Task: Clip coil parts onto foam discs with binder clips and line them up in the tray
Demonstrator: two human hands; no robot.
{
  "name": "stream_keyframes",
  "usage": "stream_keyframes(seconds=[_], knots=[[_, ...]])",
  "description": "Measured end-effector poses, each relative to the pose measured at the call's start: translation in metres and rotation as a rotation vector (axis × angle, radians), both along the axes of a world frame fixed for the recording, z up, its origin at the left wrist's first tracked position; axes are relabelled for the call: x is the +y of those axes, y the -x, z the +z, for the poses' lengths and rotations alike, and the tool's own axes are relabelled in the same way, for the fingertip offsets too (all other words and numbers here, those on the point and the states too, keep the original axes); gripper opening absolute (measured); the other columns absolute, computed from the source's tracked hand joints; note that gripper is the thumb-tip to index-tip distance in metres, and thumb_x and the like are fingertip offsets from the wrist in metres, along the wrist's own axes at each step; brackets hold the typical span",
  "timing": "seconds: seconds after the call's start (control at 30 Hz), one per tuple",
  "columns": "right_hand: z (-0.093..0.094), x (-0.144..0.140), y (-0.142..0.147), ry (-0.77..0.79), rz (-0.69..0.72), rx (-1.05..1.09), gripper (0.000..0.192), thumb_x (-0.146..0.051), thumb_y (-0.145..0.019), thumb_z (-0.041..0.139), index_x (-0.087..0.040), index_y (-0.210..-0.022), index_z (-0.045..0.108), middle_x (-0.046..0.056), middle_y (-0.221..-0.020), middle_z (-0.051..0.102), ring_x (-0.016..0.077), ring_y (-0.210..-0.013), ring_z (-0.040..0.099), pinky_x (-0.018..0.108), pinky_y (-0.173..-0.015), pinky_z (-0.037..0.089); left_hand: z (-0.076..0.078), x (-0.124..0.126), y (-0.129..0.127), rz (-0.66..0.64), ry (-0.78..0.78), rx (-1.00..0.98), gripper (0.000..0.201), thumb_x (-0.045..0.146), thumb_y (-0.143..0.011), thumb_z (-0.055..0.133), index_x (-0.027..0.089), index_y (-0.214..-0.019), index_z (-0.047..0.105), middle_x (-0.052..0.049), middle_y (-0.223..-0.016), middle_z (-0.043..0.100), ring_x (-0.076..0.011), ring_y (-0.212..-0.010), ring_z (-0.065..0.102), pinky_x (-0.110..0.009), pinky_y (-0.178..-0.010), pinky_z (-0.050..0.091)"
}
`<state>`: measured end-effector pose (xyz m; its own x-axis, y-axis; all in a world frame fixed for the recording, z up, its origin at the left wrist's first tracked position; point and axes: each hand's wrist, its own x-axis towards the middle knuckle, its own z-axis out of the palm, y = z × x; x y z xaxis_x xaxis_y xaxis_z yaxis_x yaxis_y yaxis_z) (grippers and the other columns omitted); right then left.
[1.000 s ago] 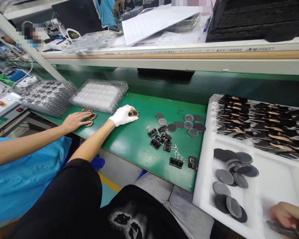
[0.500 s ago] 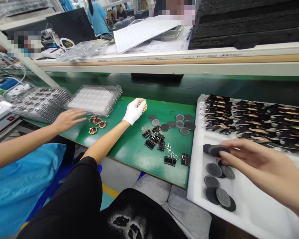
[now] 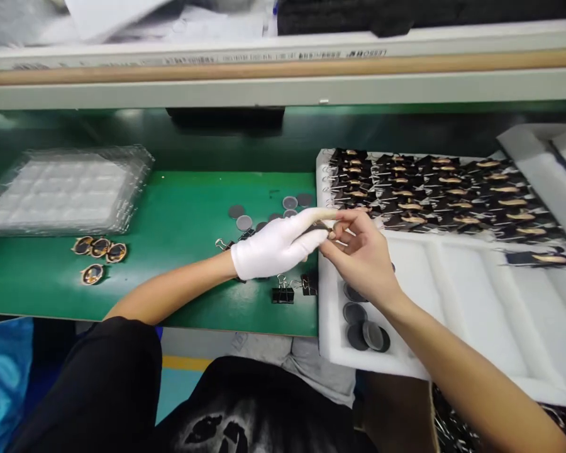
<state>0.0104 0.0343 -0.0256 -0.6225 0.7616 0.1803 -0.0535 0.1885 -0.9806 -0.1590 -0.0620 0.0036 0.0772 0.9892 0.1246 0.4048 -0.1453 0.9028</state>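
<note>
My left hand (image 3: 273, 248), in a white glove, meets my bare right hand (image 3: 365, 251) over the left edge of a white foam tray (image 3: 327, 327). Between their fingertips is a dark disc (image 3: 317, 229), mostly hidden. The gold-rimmed watch case held earlier by my left hand is covered by the glove. My right fingertips pinch at the disc's right side. Grey and black discs (image 3: 244, 223) lie behind my left hand, and more discs (image 3: 355, 313) rest in the tray. Black binder clips (image 3: 283, 294) lie in front of the glove.
Several gold-rimmed watch cases (image 3: 93, 274) lie on the green table (image 3: 183, 201) at left, near stacked clear plastic trays (image 3: 66, 189). Rows of clipped pieces (image 3: 405, 189) fill the foam tray's back. A shelf (image 3: 217, 94) spans above. A cardboard box (image 3: 396, 402) stands below the tray.
My right hand has brought a black disc left from the foam tray to my left hand. Both hands now meet. The view has turned right, and the neighbour's hand is out of sight.
</note>
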Motion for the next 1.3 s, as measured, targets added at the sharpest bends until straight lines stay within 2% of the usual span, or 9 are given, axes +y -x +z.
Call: stream_keyframes(seconds=[0.13,0.23,0.47,0.57,0.77,0.97,1.17,1.23,1.3], knots=[[-0.008,-0.001,0.001,0.034,0.041,-0.002,0.033,-0.033,-0.083,0.082,-0.025,-0.112,0.068,0.004,-0.106,0.066,0.0151,-0.082,0.069,0.027,-0.067,0.063,-0.01,0.005,0.007,-0.063,0.064,-0.107,0.049,0.033,-0.107,0.039,0.023,-0.155,0.044,-0.011,-0.142,0.062,-0.0122,-0.072,0.067,-0.034,-0.077,0.06],[-0.011,-0.003,-0.002,-0.061,-0.014,0.021,0.032,-0.032,-0.088,0.078,-0.026,-0.118,0.07,0.005,-0.111,0.068,0.0171,-0.085,0.072,0.034,-0.075,0.067,-0.014,0.007,0.009,-0.113,0.088,-0.275,0.052,0.033,-0.104,0.052,0.021,-0.154,0.043,-0.017,-0.153,0.052,-0.0134,-0.082,0.07,-0.033,-0.077,0.061],[-0.018,0.008,-0.011,-0.803,-0.224,-0.014,0.032,-0.028,-0.093,0.077,-0.03,-0.125,0.074,0.011,-0.12,0.068,0.0285,-0.103,0.07,0.048,-0.081,0.065,-0.006,0.005,0.002,-0.046,0.243,-0.548,0.045,0.041,-0.103,0.058,0.022,-0.144,0.053,-0.011,-0.124,0.066,-0.0153,-0.084,0.071,-0.03,-0.072,0.059],[-0.017,0.011,-0.012,-0.934,-0.222,-0.059,0.035,-0.029,-0.093,0.078,-0.031,-0.127,0.073,0.013,-0.127,0.067,0.0318,-0.11,0.069,0.05,-0.083,0.063,-0.009,0.005,-0.001,0.023,0.27,-0.583,0.05,0.044,-0.105,0.055,0.022,-0.149,0.05,-0.011,-0.119,0.067,-0.0152,-0.082,0.071,-0.031,-0.073,0.06],[-0.015,0.003,-0.01,-0.958,-0.205,-0.077,0.019,-0.024,-0.096,0.072,-0.034,-0.112,0.073,0.007,-0.115,0.076,0.0295,-0.105,0.074,0.051,-0.085,0.064,-0.026,0.006,-0.005,0.114,0.265,-0.673,0.057,0.05,-0.106,0.047,0.02,-0.154,0.046,-0.013,-0.122,0.069,-0.0177,-0.085,0.071,-0.033,-0.075,0.06],[-0.017,0.004,-0.015,-0.991,-0.236,-0.089,0.017,-0.025,-0.097,0.063,-0.034,-0.084,0.069,0.0,-0.091,0.081,0.0265,-0.084,0.077,0.049,-0.075,0.063,-0.022,0.008,-0.01,0.105,0.327,-0.689,0.05,0.053,-0.108,0.041,0.02,-0.142,0.057,-0.01,-0.106,0.072,-0.0165,-0.077,0.069,-0.031,-0.069,0.06],[-0.015,0.008,-0.021,-1.066,-0.026,-0.187,0.016,-0.021,-0.094,0.064,-0.035,-0.097,0.072,-0.001,-0.11,0.081,0.0298,-0.108,0.075,0.054,-0.09,0.06,-0.017,0.008,0.001,0.098,0.214,-0.474,0.041,0.046,-0.103,0.057,0.026,-0.139,0.057,-0.005,-0.113,0.072,-0.0132,-0.077,0.069,-0.027,-0.068,0.059],[-0.013,0.004,-0.019,-0.988,-0.048,-0.089,0.018,-0.019,-0.092,0.068,-0.032,-0.105,0.071,0.002,-0.113,0.08,0.03,-0.111,0.074,0.054,-0.094,0.06,-0.014,0.008,0.005,0.106,0.183,-0.319,0.044,0.04,-0.104,0.056,0.021,-0.143,0.054,-0.007,-0.116,0.072,-0.0123,-0.073,0.069,-0.028,-0.068,0.059],[-0.013,-0.001,-0.017,-0.779,-0.086,-0.016,0.027,-0.022,-0.091,0.072,-0.029,-0.116,0.068,0.007,-0.12,0.076,0.0292,-0.113,0.072,0.05,-0.092,0.063,-0.012,0.007,0.006,0.104,0.167,-0.173,0.049,0.038,-0.105,0.052,0.016,-0.149,0.049,-0.008,-0.112,0.074,-0.0117,-0.065,0.067,-0.029,-0.067,0.059]])
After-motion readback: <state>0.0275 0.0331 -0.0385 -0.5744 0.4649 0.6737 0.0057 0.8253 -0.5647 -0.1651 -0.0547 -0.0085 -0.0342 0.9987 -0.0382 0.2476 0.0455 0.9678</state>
